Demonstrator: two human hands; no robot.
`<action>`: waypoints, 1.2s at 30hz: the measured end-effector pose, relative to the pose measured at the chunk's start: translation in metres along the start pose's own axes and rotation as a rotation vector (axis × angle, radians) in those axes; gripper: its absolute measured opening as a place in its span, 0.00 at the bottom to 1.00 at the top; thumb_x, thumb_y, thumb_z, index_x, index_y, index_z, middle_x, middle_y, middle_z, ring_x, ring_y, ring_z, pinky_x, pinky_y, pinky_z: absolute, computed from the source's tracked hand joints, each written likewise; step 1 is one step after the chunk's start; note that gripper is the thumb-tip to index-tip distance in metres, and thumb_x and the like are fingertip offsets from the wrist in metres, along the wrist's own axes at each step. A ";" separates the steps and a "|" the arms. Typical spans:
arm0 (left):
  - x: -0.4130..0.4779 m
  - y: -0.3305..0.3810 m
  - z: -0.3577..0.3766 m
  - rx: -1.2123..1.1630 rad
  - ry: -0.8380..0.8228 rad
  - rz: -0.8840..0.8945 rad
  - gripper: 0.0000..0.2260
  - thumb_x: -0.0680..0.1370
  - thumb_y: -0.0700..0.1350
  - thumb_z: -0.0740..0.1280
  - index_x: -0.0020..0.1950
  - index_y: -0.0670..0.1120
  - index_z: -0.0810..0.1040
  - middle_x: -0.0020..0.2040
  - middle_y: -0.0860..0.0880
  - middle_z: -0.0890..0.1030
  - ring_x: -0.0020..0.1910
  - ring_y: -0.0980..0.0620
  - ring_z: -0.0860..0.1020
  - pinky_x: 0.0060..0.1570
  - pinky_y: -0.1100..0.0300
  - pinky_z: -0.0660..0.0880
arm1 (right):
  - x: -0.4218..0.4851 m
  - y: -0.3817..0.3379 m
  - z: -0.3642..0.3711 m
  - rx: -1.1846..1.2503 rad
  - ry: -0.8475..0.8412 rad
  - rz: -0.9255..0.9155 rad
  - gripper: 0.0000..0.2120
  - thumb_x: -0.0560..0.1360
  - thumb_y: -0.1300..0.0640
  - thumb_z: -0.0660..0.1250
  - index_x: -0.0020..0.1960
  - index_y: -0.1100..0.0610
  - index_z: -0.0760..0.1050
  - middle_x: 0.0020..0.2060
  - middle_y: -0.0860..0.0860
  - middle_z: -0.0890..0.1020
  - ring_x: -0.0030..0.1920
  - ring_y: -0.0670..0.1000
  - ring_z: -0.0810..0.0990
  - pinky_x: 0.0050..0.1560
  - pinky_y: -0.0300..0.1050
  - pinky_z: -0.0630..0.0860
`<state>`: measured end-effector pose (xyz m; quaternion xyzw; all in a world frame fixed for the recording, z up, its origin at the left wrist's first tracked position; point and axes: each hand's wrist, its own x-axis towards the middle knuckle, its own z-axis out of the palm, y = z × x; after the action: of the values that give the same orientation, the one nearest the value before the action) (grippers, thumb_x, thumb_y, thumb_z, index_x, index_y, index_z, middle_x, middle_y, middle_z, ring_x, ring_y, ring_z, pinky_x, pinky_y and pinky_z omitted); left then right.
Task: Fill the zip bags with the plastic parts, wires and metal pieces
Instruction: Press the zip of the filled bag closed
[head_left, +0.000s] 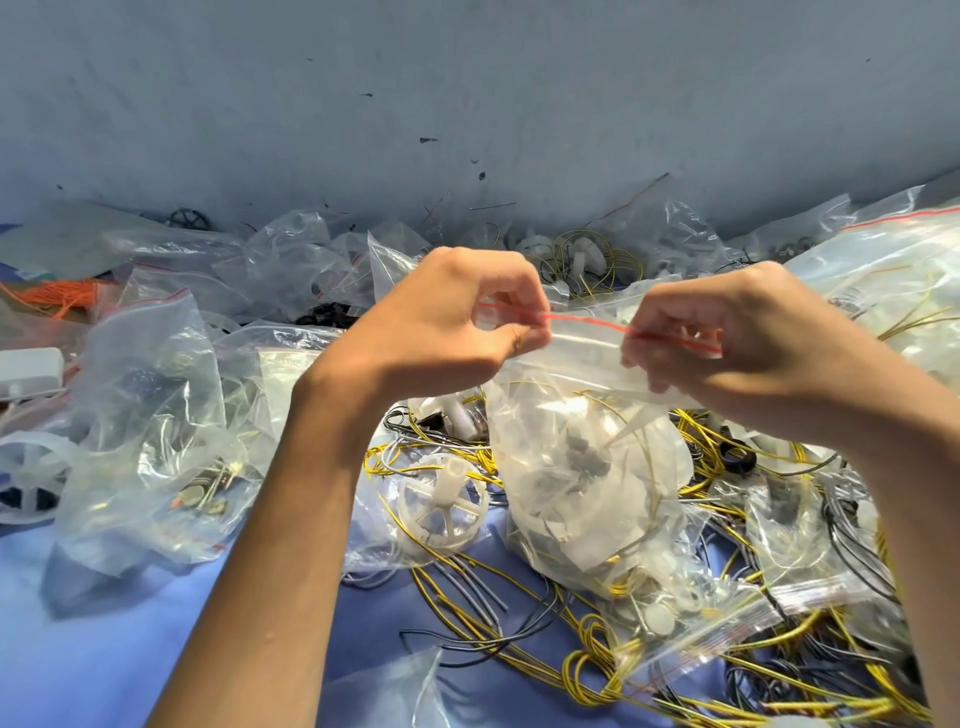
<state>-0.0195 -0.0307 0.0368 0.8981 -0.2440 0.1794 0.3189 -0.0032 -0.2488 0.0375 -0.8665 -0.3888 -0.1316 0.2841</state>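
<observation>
Both left hand (436, 332), right hand (753, 343) fingers (527, 335) pinching zip bag (582, 493), red seal (587, 322) running sideways, mouth upward

Scuffed grey wall (467, 93) (blue floor covering (104, 649))

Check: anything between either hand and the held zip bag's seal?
Nothing visible. The left hand and right hand both pinch the red seal strip of the zip bag directly.

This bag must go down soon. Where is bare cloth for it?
Bare blue cloth lies at the lower left, bordered by the left forearm and the filled bags above. Right of the forearm, under the held bag, wires crowd it; loose bags fill the back.
</observation>
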 end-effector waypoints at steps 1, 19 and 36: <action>0.000 0.000 -0.001 -0.002 -0.006 -0.008 0.08 0.73 0.40 0.72 0.39 0.52 0.78 0.38 0.60 0.79 0.40 0.64 0.78 0.44 0.74 0.71 | 0.000 0.000 0.000 0.011 0.007 0.008 0.06 0.72 0.58 0.67 0.37 0.53 0.80 0.28 0.43 0.81 0.29 0.42 0.77 0.27 0.30 0.68; 0.003 0.012 0.007 -0.005 0.046 0.038 0.04 0.74 0.40 0.72 0.42 0.48 0.79 0.39 0.56 0.79 0.41 0.59 0.77 0.44 0.70 0.73 | 0.003 -0.003 0.004 0.028 0.064 0.023 0.06 0.73 0.61 0.68 0.38 0.55 0.80 0.26 0.46 0.79 0.28 0.39 0.76 0.28 0.28 0.67; 0.005 0.019 0.015 0.083 0.066 0.088 0.05 0.73 0.46 0.68 0.44 0.46 0.81 0.40 0.53 0.80 0.42 0.55 0.78 0.47 0.54 0.75 | 0.005 -0.003 0.008 0.008 0.079 -0.008 0.06 0.73 0.58 0.67 0.39 0.56 0.81 0.27 0.46 0.80 0.29 0.43 0.77 0.30 0.35 0.71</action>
<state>-0.0231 -0.0551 0.0377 0.8924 -0.2652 0.2328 0.2812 -0.0024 -0.2400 0.0346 -0.8580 -0.3810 -0.1654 0.3020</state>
